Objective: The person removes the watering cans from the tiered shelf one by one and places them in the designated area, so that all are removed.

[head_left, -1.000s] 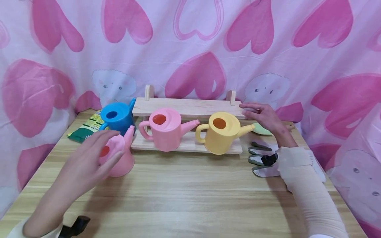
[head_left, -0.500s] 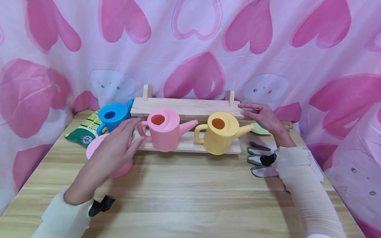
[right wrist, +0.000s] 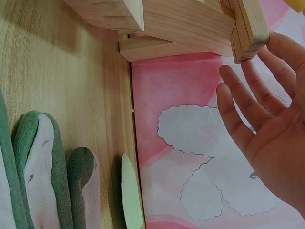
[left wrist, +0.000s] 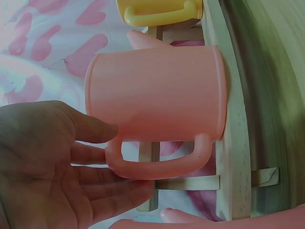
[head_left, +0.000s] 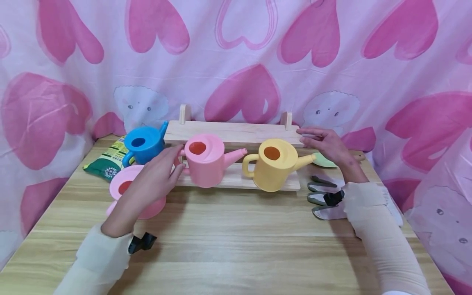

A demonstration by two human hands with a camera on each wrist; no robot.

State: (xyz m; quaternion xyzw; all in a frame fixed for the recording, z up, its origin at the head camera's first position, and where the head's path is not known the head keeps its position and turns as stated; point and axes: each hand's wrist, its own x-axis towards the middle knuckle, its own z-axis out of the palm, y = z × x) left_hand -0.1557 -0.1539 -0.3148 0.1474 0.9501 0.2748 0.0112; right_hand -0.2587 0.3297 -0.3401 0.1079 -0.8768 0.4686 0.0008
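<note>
A pink watering can (head_left: 206, 164) and a yellow watering can (head_left: 275, 166) stand upright on the lower board of a two-tier wooden rack (head_left: 236, 133). My left hand (head_left: 156, 174) is at the pink can's handle (left wrist: 157, 169). In the left wrist view its thumb overlaps the handle's top corner, and the other fingers, fairly straight, reach along the far side. My right hand (head_left: 328, 147) has its fingers extended, fingertips at the right end of the upper board. A second pink watering can (head_left: 153, 209) stands on the table, partly hidden behind my left hand.
A blue watering can (head_left: 145, 143) stands left of the rack beside a green and yellow bag (head_left: 108, 162). Right of the rack lie grey-and-white work gloves (head_left: 328, 196), partly under my right forearm, and a pale green tool (head_left: 324, 160). A heart-patterned curtain (head_left: 236, 61) hangs behind.
My left hand has moved right, from over the front pink watering can to the handle of the one on the rack. The right hand and the cans have stayed put.
</note>
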